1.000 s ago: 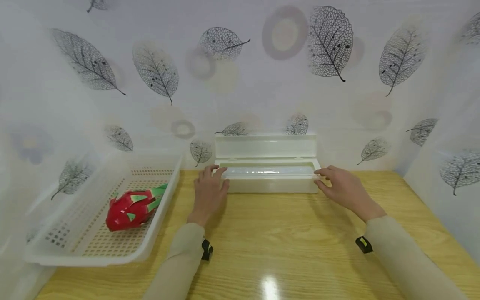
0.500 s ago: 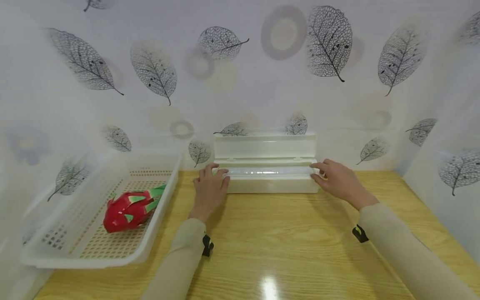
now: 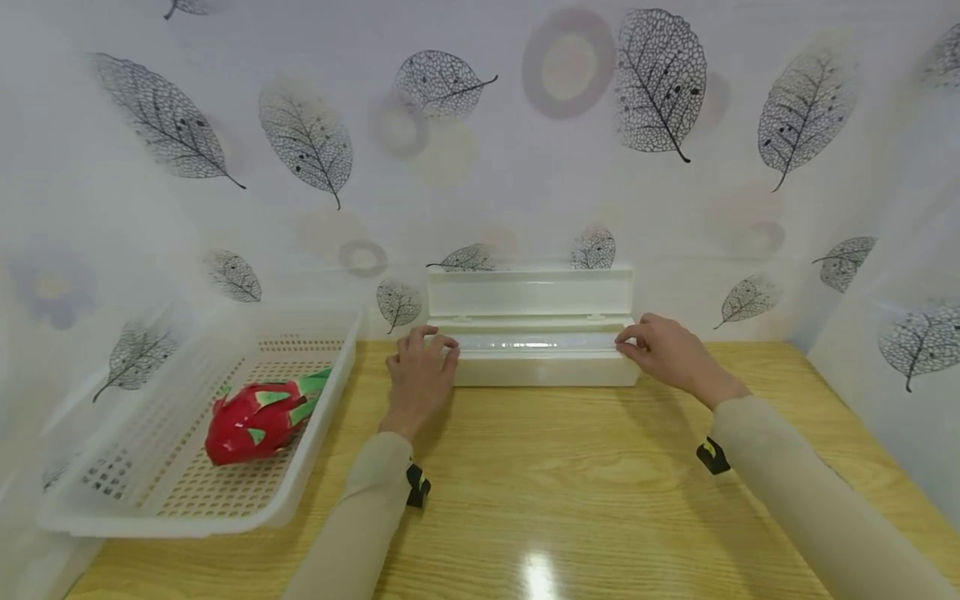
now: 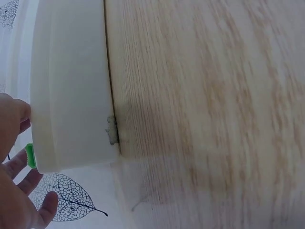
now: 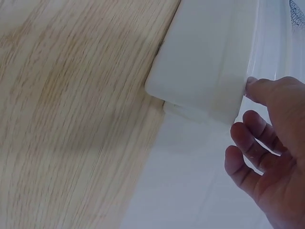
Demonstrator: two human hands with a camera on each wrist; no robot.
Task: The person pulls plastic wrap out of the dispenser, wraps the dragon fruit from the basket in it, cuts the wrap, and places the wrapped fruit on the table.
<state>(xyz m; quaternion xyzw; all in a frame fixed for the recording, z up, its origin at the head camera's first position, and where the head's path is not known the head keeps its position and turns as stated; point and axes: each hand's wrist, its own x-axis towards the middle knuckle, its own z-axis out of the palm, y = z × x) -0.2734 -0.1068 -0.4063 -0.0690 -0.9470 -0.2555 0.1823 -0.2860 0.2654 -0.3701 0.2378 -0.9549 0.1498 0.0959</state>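
Observation:
A white cling film dispenser (image 3: 543,372) stands against the back wall with its long lid (image 3: 530,293) raised. Shiny clear cling film (image 3: 536,342) lies along its opening. My left hand (image 3: 420,379) is at the left end, thumb and index finger close together at the film's edge, the other fingers spread over the corner. Beside those fingers, a small green piece (image 4: 30,155) shows at the dispenser's end in the left wrist view. At the right end my right hand (image 3: 671,354) pinches the film's edge between thumb and index finger, the other fingers (image 5: 243,138) curled outside the dispenser.
On the left, a white perforated basket (image 3: 300,467) holds a red and green dragon fruit (image 3: 253,423). Wood-grain table (image 3: 555,475) spreads in front of the dispenser. A leaf-patterned covering (image 3: 517,200) rises close behind it.
My right hand has shifted left and inward along the dispenser's right end, and its thumb and index finger have closed together. The left hand has barely moved.

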